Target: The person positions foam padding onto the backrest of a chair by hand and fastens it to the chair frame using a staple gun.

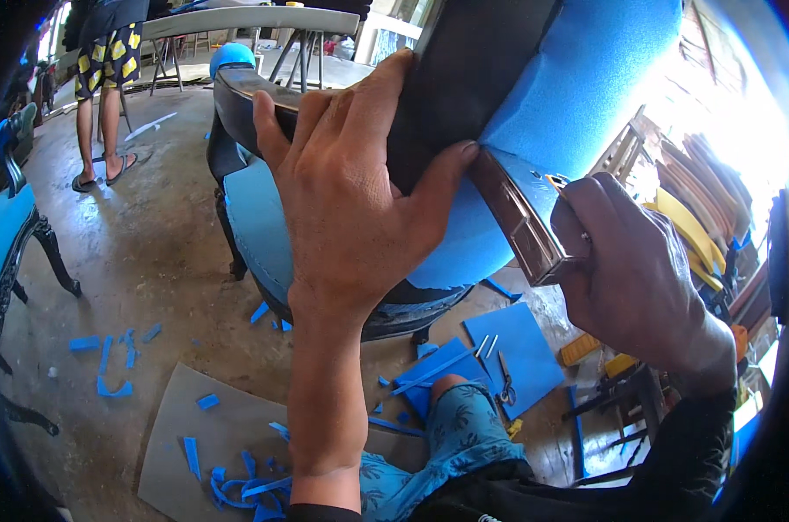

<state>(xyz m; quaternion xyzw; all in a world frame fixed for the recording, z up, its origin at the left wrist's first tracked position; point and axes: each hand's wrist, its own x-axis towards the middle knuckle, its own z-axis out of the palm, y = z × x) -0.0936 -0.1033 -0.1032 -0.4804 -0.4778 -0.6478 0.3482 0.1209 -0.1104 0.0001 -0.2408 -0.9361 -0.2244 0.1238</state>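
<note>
Left hand [347, 187] nearest us: fingers spread against dark chair back [451, 74], apparently steadying it. Right hand [634, 270] wraps staple gun [521, 217], nose beside left thumb, we judge for control.

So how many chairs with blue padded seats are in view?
2: the chair in front, partly behind the left hand, and a second chair at the left edge, cut off by the picture's rim. Others may be hidden.
</note>
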